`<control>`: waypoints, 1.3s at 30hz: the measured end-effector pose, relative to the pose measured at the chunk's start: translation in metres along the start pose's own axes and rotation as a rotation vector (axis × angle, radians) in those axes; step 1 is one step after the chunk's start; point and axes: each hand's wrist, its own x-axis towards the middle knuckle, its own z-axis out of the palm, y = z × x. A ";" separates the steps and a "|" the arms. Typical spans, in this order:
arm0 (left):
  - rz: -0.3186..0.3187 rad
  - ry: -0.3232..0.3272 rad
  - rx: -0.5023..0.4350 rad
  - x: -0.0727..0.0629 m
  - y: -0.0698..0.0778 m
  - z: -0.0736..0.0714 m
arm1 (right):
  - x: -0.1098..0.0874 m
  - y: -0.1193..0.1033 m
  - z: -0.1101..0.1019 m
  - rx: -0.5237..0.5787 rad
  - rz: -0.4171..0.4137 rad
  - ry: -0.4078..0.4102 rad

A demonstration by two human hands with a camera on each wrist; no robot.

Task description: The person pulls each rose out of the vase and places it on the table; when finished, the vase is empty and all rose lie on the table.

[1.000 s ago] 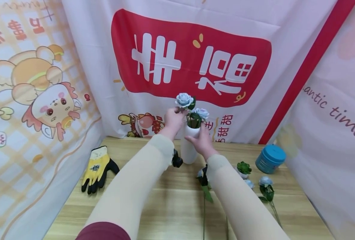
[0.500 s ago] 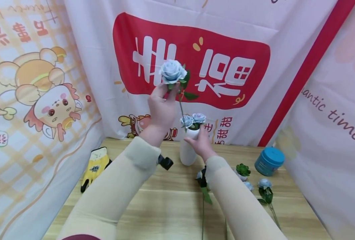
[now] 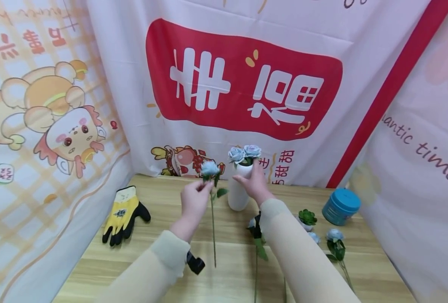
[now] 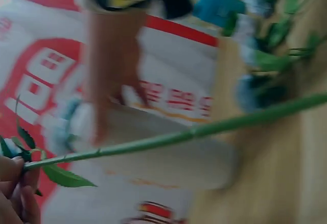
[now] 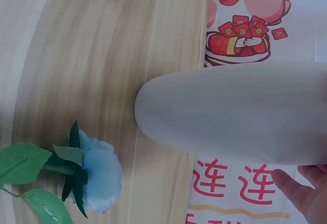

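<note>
My left hand [image 3: 194, 204] pinches a pale blue artificial rose [image 3: 210, 169] just under its bloom. Its long green stem [image 4: 168, 140] hangs down over the table in the head view and slants across the left wrist view. Just to the right stands a tall white vase [image 3: 238, 194], upright, holding two blue roses [image 3: 236, 154] close together at its mouth. My right hand [image 3: 257, 184] grips the vase near its top, thumb in front; the other fingers are partly hidden. In the right wrist view, the thumb and fingertips [image 5: 288, 185] lie against the vase wall [image 5: 230, 114].
Loose blue roses [image 5: 101, 175] lie on the wooden table [image 3: 163, 252], partly under my right sleeve, and another rose [image 3: 335, 240] lies further right. Beyond them are a small potted succulent [image 3: 307, 217] and a blue tub [image 3: 341, 206]. A yellow-black glove [image 3: 125, 216] lies left.
My left hand lifted the rose up out of the vase, then brought it down and left, beside the vase. My right hand stays on the vase.
</note>
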 end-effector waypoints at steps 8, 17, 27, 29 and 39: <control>-0.209 -0.245 0.256 -0.030 -0.110 0.033 | 0.001 0.001 -0.001 0.001 0.022 -0.009; -0.184 -0.349 0.290 -0.051 -0.133 0.050 | 0.000 0.003 0.002 -0.016 0.045 -0.004; -0.193 -0.238 0.350 -0.035 -0.123 0.046 | -0.001 0.001 0.001 -0.010 0.018 0.010; -0.193 -0.185 0.343 -0.022 -0.111 0.046 | -0.001 0.001 0.000 -0.009 0.011 0.015; -0.086 -0.048 0.199 0.057 -0.021 0.058 | 0.002 0.004 0.002 -0.020 0.004 0.004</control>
